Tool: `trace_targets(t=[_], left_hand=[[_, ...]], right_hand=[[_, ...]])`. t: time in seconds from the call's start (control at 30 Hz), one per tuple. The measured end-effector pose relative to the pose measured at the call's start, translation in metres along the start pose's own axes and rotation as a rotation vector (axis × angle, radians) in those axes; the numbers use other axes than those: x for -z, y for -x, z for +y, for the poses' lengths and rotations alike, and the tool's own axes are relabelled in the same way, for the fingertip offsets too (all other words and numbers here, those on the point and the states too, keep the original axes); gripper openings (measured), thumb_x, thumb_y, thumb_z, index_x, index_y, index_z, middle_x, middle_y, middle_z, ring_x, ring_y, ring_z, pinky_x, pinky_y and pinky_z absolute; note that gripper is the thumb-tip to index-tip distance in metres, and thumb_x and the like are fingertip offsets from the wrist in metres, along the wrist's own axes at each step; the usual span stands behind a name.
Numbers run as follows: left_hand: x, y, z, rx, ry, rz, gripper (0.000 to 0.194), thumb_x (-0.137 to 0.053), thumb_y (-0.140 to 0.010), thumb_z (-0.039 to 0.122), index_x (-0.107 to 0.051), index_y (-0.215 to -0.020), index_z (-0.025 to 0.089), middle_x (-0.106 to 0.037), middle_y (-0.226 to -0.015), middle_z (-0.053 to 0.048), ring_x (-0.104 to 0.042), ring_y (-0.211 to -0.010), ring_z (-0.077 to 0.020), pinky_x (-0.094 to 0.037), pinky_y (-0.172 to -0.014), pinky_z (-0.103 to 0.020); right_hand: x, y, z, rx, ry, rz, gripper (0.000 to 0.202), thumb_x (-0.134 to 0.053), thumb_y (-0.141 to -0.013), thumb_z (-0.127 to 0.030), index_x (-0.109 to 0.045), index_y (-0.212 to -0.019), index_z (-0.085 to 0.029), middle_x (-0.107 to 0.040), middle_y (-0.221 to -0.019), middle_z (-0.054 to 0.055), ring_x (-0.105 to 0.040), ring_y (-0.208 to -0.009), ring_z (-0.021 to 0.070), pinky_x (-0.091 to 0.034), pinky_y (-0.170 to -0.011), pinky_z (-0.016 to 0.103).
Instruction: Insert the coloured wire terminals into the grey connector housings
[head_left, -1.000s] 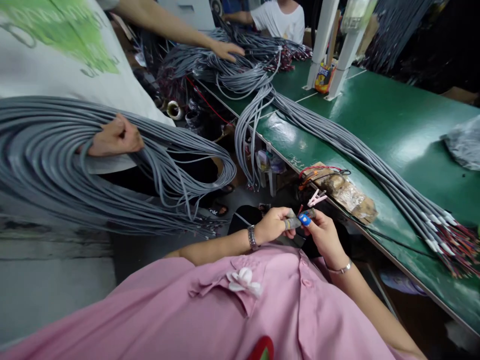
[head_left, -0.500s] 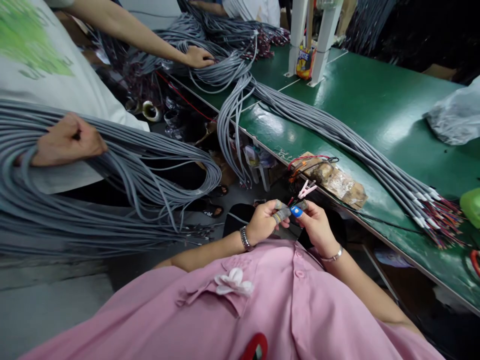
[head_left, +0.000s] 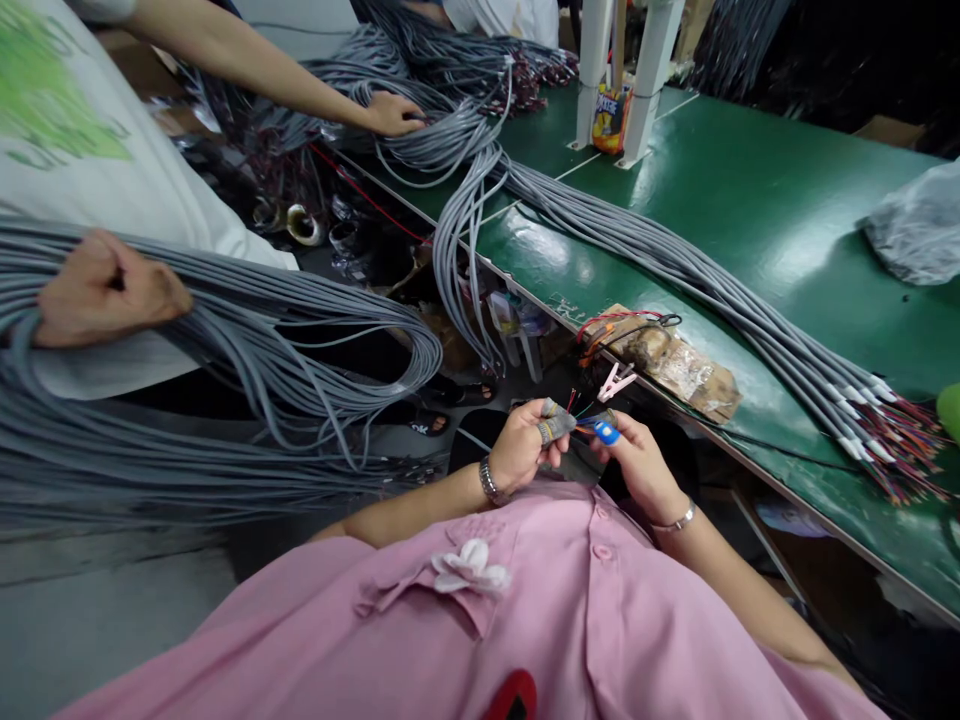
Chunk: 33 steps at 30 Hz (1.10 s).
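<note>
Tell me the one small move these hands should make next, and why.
Probably fan the thin wires slightly apart with the right hand while the left hand pinches them. They bunch closely between the two hands' fingertips, and a few reddish ends stick up apart from the rest, so spreading should make each wire easier to pick out.

Thin multicoloured wires [head_left: 586, 424], splayed, between both hands [head_left: 523, 447]
</note>
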<state>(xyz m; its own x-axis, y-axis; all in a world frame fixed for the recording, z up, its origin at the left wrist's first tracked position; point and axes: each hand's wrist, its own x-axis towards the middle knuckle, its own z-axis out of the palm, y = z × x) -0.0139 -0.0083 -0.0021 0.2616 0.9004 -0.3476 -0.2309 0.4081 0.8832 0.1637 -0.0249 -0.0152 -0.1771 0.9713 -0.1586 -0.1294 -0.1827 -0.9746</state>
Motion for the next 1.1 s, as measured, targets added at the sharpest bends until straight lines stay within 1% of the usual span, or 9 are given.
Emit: trace_targets(t=[0.13,0.23,0.33,0.43,0.57,0.67,0.87,1.0,1.1], left_hand=[[0.0,-0.001,-0.001,0.05,-0.003,-0.045,0.034,-0.073,-0.069,0.043,-0.053,-0.071,0.016,-0.059,-0.053,0.002,-0.047,-0.032,-0.0062,-0.022,-0.031,-0.016],[-0.001,0.001,-0.001,0.088,-0.024,-0.107,0.031,-0.074,-0.068,0.039,-0.054,-0.07,0.015,-0.058,-0.051,0.003,-0.044,-0.031,-0.0058,-0.025,-0.031,-0.016],[0.0,0.002,-0.001,0.139,-0.022,-0.19,0.027,-0.073,-0.069,0.034,-0.055,-0.07,0.015,-0.058,-0.049,0.003,-0.043,-0.03,-0.0062,-0.026,-0.03,-0.016],[0.003,0.003,-0.003,0.165,-0.009,-0.23,0.025,-0.072,-0.071,0.033,-0.054,-0.07,0.015,-0.058,-0.049,0.002,-0.043,-0.03,-0.0062,-0.026,-0.029,-0.016],[0.006,0.003,-0.003,0.168,-0.008,-0.241,0.025,-0.072,-0.072,0.032,-0.054,-0.071,0.015,-0.059,-0.049,0.002,-0.043,-0.03,-0.0063,-0.026,-0.029,-0.015],[0.005,0.005,-0.003,0.151,-0.037,-0.242,0.026,-0.072,-0.072,0.032,-0.054,-0.069,0.015,-0.058,-0.049,0.002,-0.044,-0.03,-0.0065,-0.027,-0.029,-0.016],[0.005,0.01,-0.002,0.02,-0.153,-0.16,0.028,-0.073,-0.073,0.037,-0.058,-0.074,0.014,-0.061,-0.055,0.002,-0.049,-0.036,-0.0072,-0.036,-0.034,-0.017],[0.004,0.009,-0.003,0.045,-0.131,-0.13,0.025,-0.071,-0.073,0.036,-0.057,-0.072,0.014,-0.059,-0.053,0.002,-0.045,-0.034,-0.0062,-0.032,-0.033,-0.016],[0.003,0.007,-0.004,0.066,-0.115,-0.108,0.024,-0.071,-0.071,0.034,-0.057,-0.071,0.015,-0.057,-0.051,0.003,-0.043,-0.033,-0.0061,-0.029,-0.031,-0.016]], right_hand=[[0.011,-0.006,0.004,-0.048,-0.26,0.014,0.035,-0.061,-0.083,-0.054,-0.066,-0.091,-0.02,-0.066,-0.084,0.005,-0.054,-0.063,0.0126,-0.047,-0.059,0.026],[0.017,-0.012,0.004,-0.121,-0.383,-0.074,0.032,-0.068,-0.079,-0.046,-0.067,-0.098,-0.02,-0.067,-0.092,0.006,-0.058,-0.071,0.014,-0.051,-0.067,0.029],[0.02,-0.02,0.005,-0.175,-0.407,-0.168,0.031,-0.073,-0.076,-0.042,-0.069,-0.098,-0.019,-0.069,-0.091,0.005,-0.058,-0.069,0.0124,-0.051,-0.068,0.029],[0.02,-0.026,0.006,-0.186,-0.366,-0.226,0.028,-0.077,-0.073,-0.039,-0.072,-0.091,-0.018,-0.07,-0.085,0.004,-0.058,-0.064,0.0103,-0.05,-0.067,0.027],[0.015,-0.028,0.005,-0.189,-0.351,-0.246,0.029,-0.082,-0.068,-0.037,-0.074,-0.089,-0.018,-0.071,-0.079,0.002,-0.062,-0.065,0.0116,-0.052,-0.067,0.027],[0.013,-0.028,0.006,-0.176,-0.353,-0.227,0.026,-0.081,-0.069,-0.035,-0.074,-0.085,-0.017,-0.071,-0.076,0.002,-0.062,-0.064,0.0116,-0.052,-0.065,0.025],[0.008,-0.023,0.011,-0.117,-0.36,-0.155,0.017,-0.078,-0.074,-0.032,-0.071,-0.081,-0.018,-0.07,-0.073,0.0,-0.062,-0.063,0.01,-0.051,-0.066,0.023],[0.004,-0.02,0.011,-0.091,-0.358,-0.103,0.016,-0.077,-0.076,-0.032,-0.07,-0.08,-0.018,-0.07,-0.074,0.0,-0.061,-0.065,0.0103,-0.05,-0.066,0.024],[0.004,-0.022,0.012,-0.1,-0.38,-0.082,0.016,-0.076,-0.077,-0.032,-0.07,-0.082,-0.018,-0.069,-0.073,-0.001,-0.058,-0.06,0.009,-0.048,-0.062,0.023]])
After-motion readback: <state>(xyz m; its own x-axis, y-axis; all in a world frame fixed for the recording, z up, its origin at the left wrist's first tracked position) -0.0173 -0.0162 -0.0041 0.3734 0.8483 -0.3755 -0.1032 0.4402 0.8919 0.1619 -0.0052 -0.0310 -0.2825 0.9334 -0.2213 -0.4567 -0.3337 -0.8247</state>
